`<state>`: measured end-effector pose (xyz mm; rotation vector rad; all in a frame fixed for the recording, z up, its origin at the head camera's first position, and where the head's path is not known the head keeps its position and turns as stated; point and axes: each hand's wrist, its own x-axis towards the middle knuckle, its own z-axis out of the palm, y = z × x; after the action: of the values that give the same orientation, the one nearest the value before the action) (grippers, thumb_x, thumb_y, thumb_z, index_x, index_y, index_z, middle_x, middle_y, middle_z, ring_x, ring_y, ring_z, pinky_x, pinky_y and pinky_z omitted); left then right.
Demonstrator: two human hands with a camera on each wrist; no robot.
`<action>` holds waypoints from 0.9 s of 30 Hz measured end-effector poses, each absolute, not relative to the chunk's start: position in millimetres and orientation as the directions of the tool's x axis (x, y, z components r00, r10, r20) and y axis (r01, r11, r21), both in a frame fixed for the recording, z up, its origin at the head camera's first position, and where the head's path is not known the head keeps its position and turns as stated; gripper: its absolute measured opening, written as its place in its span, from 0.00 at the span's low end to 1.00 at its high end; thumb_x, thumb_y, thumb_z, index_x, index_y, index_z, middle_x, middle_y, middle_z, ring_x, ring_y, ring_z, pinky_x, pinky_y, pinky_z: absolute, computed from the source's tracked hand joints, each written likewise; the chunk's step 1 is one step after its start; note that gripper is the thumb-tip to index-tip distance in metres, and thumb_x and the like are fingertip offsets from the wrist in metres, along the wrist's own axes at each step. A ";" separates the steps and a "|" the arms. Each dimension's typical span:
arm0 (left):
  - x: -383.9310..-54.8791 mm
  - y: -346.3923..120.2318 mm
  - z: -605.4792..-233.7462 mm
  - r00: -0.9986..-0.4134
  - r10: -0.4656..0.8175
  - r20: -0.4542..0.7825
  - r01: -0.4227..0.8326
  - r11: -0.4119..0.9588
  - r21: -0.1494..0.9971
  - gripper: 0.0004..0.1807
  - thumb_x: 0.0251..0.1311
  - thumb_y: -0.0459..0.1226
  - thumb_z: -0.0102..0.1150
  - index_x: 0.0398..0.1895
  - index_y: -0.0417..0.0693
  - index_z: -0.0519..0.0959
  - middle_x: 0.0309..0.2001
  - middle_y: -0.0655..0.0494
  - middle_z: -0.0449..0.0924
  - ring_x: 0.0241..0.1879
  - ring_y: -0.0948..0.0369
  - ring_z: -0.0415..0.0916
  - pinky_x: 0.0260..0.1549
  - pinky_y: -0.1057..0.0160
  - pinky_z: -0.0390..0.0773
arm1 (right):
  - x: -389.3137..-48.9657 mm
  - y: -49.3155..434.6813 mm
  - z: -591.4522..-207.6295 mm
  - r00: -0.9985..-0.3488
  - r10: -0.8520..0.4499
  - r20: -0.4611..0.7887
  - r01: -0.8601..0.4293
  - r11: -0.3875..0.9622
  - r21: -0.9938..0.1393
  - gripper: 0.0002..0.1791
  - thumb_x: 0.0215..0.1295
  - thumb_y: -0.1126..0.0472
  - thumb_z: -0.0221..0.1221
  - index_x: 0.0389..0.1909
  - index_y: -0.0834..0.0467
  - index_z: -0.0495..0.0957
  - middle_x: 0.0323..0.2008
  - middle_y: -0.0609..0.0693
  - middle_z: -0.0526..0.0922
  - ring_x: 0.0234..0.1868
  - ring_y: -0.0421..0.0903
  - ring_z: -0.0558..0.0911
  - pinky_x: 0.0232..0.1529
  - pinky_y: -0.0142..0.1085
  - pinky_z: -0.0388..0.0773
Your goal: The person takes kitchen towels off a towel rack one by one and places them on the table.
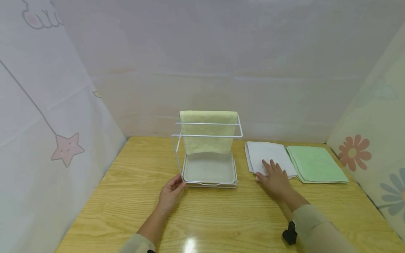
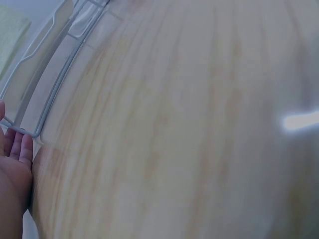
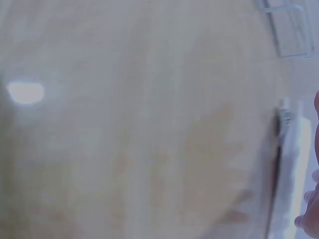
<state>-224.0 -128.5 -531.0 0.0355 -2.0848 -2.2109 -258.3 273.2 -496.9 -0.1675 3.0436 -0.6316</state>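
A white wire rack [image 1: 207,135] stands on the table with a whitish tray [image 1: 209,168] in its base. Over its rear bar hangs a folded pale yellow towel [image 1: 209,146]. My left hand [image 1: 171,191] holds the rack's front left corner, thumb in front and fingers behind the wire. In the left wrist view the fingers [image 2: 22,148] reach that lower wire corner. To the right, my right hand [image 1: 276,179] lies spread over the near edge of a folded white towel [image 1: 269,151]. The right wrist view shows only part of that hand, beside the towel's edge.
A folded light green towel [image 1: 317,163] lies right beside the white one. The wooden table [image 1: 126,200] meets a pale cloth backdrop [image 1: 215,95] behind, with printed cloths on both sides. A black object [image 1: 289,233] hangs at my right sleeve.
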 end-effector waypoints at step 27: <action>-219.7 -128.3 -525.6 -0.997 -0.074 0.020 0.023 -0.035 0.999 0.26 0.65 0.29 0.58 0.66 0.33 0.68 0.61 0.33 0.73 0.46 0.72 0.76 0.47 0.77 0.78 | -311.2 198.5 -277.6 -0.935 -0.233 0.266 -0.349 0.734 -0.583 0.39 0.70 0.41 0.54 0.76 0.51 0.54 0.76 0.55 0.56 0.76 0.58 0.54 0.72 0.59 0.58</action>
<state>-219.7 -128.3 -525.6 0.0564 -2.1346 -2.2119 -311.2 198.5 -277.6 -0.5224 3.0861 -1.0969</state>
